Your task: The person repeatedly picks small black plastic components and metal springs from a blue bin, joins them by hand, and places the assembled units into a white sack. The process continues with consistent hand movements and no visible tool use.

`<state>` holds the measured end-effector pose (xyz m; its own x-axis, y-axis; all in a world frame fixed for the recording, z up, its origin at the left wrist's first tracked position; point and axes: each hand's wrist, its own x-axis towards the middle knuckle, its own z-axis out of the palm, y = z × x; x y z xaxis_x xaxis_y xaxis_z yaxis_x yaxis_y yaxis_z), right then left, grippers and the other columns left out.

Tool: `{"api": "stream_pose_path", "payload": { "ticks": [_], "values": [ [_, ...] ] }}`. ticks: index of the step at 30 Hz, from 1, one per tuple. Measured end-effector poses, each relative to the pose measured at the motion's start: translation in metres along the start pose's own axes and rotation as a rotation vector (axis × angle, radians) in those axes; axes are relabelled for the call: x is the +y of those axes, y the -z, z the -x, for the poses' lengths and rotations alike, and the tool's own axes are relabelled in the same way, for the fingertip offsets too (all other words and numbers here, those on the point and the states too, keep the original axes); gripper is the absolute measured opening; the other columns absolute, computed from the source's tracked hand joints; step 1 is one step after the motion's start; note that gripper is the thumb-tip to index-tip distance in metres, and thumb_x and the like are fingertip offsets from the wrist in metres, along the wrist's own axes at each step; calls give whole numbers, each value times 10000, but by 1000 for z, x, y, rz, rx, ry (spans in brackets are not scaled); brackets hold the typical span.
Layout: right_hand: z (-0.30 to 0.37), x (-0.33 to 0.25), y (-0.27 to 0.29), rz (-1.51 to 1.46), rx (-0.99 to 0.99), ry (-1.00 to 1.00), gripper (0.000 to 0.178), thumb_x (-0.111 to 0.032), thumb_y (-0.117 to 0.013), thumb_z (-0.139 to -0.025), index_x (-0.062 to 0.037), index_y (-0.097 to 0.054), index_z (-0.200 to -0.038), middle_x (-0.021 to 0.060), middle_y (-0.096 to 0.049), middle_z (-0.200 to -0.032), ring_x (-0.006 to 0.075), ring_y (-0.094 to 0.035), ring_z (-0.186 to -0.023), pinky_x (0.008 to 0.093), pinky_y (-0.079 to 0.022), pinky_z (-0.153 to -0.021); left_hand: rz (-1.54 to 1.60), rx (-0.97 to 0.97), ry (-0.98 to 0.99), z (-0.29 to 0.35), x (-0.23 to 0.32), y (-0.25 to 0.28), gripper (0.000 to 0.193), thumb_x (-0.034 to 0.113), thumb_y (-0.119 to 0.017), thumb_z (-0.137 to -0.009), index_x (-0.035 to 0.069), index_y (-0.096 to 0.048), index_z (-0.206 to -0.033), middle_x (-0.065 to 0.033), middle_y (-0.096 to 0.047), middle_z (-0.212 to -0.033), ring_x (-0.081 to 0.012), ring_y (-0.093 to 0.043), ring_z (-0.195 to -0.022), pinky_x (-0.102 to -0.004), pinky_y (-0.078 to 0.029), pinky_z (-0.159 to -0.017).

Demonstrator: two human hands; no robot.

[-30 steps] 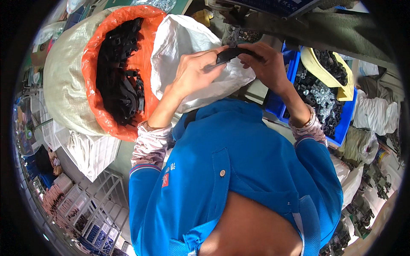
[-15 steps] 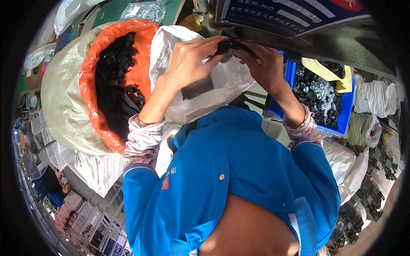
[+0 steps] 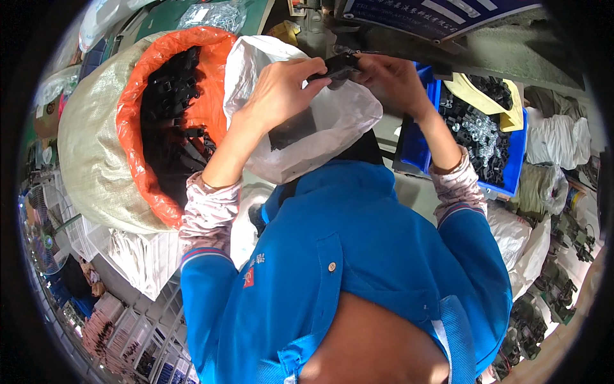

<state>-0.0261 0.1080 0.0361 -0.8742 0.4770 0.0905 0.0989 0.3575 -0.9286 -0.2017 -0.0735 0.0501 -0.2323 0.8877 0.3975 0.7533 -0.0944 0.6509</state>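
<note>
In front of the machine, my left hand (image 3: 281, 91) pinches a small black plastic part (image 3: 340, 68) between thumb and fingers. My right hand (image 3: 395, 82) is closed at the part's right end, with fingertips pressed together; whether it grips the part itself or a smaller piece there is hidden. Below both hands gapes a white woven bag (image 3: 352, 128), with something dark inside it. To the left, a large sack (image 3: 89, 141) with an orange liner (image 3: 137, 160) holds many black plastic parts (image 3: 171, 89).
On the right stands a blue bin (image 3: 517, 163) of black pieces and clear small parts (image 3: 476, 137), with a cream-yellow tray (image 3: 476, 99) across it. The machine's dark blue plate (image 3: 409, 16) overhangs at the top. A clear bag of metal pieces (image 3: 214, 16) lies on a green surface.
The black part has tilted and stays in my left hand. My right hand's fingers have drawn together at its right end, and the right wrist has turned slightly.
</note>
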Motion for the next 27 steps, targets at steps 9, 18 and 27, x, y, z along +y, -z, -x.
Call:
{"api": "stream_pose_path", "payload": {
  "ticks": [9, 18, 27],
  "values": [
    [-74, 164, 6, 1341, 104, 577, 253, -202, -613, -879, -38, -680, -1058, 134, -695, -1003, 296, -657, -967, 408, -524, -846, -34, -72, 34, -7, 7, 7, 215, 158, -710, -823, 26, -665, -986, -144, -669, -831, -357, -635, -743, -396, -506, -656],
    [-69, 249, 31, 997, 30, 235, 347, -314, -649, -825, -127, -670, -1115, 107, -694, -1063, 319, -660, -976, 414, -525, -856, -41, 1, -36, 1, 0, -7, 224, 177, -741, -815, 69, -689, -1004, -119, -691, -972, -294, -675, -747, -363, -550, -640],
    [-99, 224, 28, 1089, 216, 84, 257, -281, -626, -850, -140, -701, -1052, 147, -709, -976, 351, -672, -922, 412, -520, -805, -322, 237, 125, 108, -50, 26, 382, 180, -683, -770, 122, -650, -1145, -93, -680, -1088, -332, -645, -983, -415, -529, -793]
  ]
}}
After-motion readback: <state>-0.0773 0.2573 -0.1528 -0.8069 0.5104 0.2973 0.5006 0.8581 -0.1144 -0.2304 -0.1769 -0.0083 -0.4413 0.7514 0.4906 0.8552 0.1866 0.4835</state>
